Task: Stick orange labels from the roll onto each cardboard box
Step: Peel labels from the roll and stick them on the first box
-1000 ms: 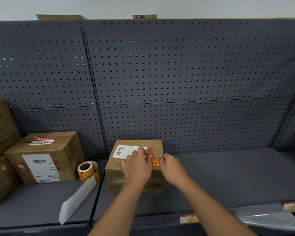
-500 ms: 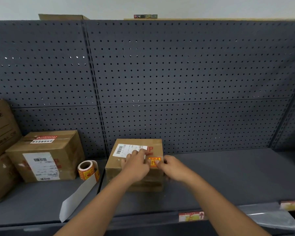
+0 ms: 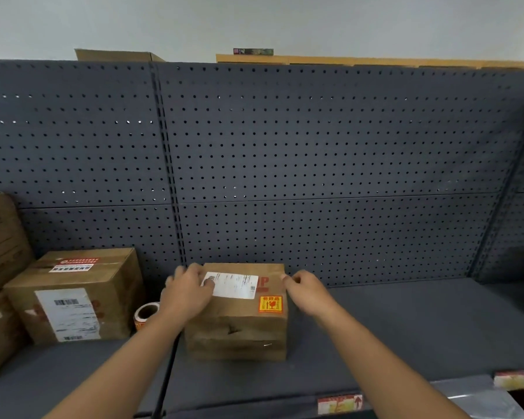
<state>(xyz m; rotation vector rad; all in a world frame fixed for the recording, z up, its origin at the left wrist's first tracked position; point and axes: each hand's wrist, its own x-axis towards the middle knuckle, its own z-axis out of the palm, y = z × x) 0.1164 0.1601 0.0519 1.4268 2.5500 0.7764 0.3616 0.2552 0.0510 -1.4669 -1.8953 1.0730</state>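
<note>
A small cardboard box (image 3: 239, 325) stands on the grey shelf (image 3: 390, 328), with a white shipping label (image 3: 233, 285) on top and an orange label (image 3: 270, 304) stuck at its front right corner. My left hand (image 3: 188, 293) lies over the box's left top edge, thumb on the white label. My right hand (image 3: 307, 293) is at the box's right top edge, its curled fingers touching the back right corner. The roll of orange labels (image 3: 146, 316) stands left of the box, partly hidden by my left forearm. A bigger cardboard box (image 3: 73, 294) sits further left.
More brown boxes (image 3: 0, 255) are stacked at the far left. A dark pegboard wall (image 3: 315, 176) closes the back of the shelf. Price tags (image 3: 339, 403) hang on the shelf's front edge, and plastic film (image 3: 478, 400) lies at the lower right.
Both hands have left the orange label, now stuck flat on the box, and moved apart to the box's left and right edges. The view has tilted upward.
</note>
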